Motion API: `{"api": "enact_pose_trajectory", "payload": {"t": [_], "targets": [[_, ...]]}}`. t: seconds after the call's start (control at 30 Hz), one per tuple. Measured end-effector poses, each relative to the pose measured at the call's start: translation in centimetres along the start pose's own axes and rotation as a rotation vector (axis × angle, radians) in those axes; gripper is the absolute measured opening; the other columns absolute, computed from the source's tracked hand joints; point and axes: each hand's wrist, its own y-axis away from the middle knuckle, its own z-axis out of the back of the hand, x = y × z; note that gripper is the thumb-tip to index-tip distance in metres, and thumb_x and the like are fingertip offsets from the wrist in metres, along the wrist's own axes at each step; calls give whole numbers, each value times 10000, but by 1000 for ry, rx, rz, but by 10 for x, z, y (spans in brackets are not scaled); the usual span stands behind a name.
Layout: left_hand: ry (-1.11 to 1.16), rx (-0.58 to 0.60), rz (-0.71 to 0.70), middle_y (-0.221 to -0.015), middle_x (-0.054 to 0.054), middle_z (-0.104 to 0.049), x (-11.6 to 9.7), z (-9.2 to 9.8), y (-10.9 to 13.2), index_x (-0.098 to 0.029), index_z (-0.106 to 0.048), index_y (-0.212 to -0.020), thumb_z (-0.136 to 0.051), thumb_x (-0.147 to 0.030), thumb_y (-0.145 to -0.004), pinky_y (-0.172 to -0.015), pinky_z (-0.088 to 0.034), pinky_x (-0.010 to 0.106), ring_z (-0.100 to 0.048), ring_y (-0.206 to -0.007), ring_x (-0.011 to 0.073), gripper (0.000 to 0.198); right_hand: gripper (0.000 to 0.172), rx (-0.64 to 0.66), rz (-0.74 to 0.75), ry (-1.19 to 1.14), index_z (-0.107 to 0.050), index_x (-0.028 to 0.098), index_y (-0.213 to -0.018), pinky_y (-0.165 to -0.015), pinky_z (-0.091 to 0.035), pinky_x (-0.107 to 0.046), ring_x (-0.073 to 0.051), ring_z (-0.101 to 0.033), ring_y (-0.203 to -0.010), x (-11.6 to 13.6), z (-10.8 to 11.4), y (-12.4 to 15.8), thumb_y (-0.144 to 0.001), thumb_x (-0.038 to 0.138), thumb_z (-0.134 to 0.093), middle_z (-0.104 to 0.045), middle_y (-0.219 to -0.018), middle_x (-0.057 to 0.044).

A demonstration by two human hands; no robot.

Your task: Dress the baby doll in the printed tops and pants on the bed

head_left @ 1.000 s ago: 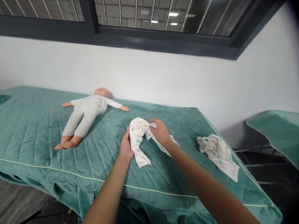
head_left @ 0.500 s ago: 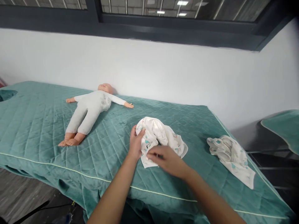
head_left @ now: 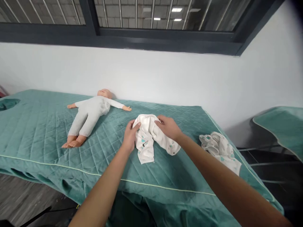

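A small white garment with teal prints [head_left: 148,140] lies on the green quilted bed [head_left: 42,126]; it looks like baby trousers, two legs hanging toward me. My left hand [head_left: 129,135] grips its top left edge, fingers curled into the cloth. My right hand [head_left: 168,127] grips the top right edge the same way. A baby doll in a pale one-piece suit [head_left: 91,114] lies on its back further left, head toward the wall, arms spread.
A second crumpled white printed garment [head_left: 220,150] lies near the bed's right edge. A white wall and a dark window frame stand behind. Another green-covered bed [head_left: 281,126] is at the far right, with dark floor between.
My right hand has moved from the garment's near edge back up to its top edge. The garment now hangs spread between both hands, legs downward.
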Motion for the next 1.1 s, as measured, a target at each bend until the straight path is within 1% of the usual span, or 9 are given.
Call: {"api": "enact_pose_trajectory", "payload": {"t": [0.1,0.2,0.33,0.53,0.63,0.77,0.93,1.0,1.1], "targets": [[-375,104,-161,-934,43,-698,-35,-14,-7,-177,-717,-989,-777,-185,-696,-804,-460,296,-608,-834,195,299,256,-92,105,-28,-652,211,-963,-711,-405,-278,-173,-581,-744,25,42,10,-950,392,-471,-680,-823,-10],[-785,99,-436,-799,18,-619,-75,-27,-9,-196,-725,-948,-633,-79,-720,-782,-433,319,-539,-738,185,271,248,-163,100,109,-655,231,-1081,-697,-394,-288,-191,-597,-760,38,85,21,-913,303,-487,-695,-861,-20],[-1062,25,-773,-976,42,-617,-122,-37,2,-221,-687,-988,-557,-81,-759,-844,-444,335,-563,-885,206,298,303,-200,-5,487,-653,247,-1147,-699,-386,-331,-230,-608,-767,28,133,39,-901,292,-480,-706,-886,-58],[-1125,8,-812,-986,45,-681,-147,-43,23,-215,-662,-952,-553,-190,-856,-833,-446,324,-593,-901,210,147,302,-262,-91,680,-708,223,-1026,-707,-409,-346,-246,-634,-886,2,169,66,-880,243,-444,-718,-1030,-91],[-1146,4,-687,-870,30,-704,-152,-40,29,-208,-679,-918,-605,-333,-872,-760,-431,300,-601,-810,201,153,358,-263,-131,553,-722,225,-1063,-703,-417,-355,-261,-633,-939,-4,176,80,-877,197,-418,-728,-1106,-91],[-1193,105,-502,-777,13,-705,-162,-29,27,-214,-717,-891,-663,-436,-828,-659,-378,273,-583,-718,189,237,331,-253,-218,377,-761,248,-958,-618,-424,-339,-248,-633,-762,-14,179,89,-844,223,-450,-752,-922,-86],[-1229,264,-293,-688,25,-681,-154,-14,-8,-214,-705,-730,-752,-370,-713,-692,-394,301,-593,-724,235,164,311,-119,-302,493,-762,294,-1003,-637,-459,-370,-274,-647,-764,-31,161,69,-817,278,-513,-742,-935,-90],[-1125,207,-258,-673,37,-656,-138,-10,-25,-226,-685,-674,-817,-274,-609,-802,-429,342,-621,-844,296,154,309,-66,-273,553,-746,274,-1046,-695,-482,-403,-291,-663,-811,-35,141,58,-828,275,-528,-737,-932,-114],[-935,1,-265,-724,58,-621,-100,-6,-38,-236,-654,-666,-802,-75,-532,-1018,-394,434,-594,-1100,383,256,351,-34,-245,517,-703,192,-1129,-836,-493,-491,-340,-663,-978,-35,95,48,-856,171,-483,-721,-1029,-189]]}}
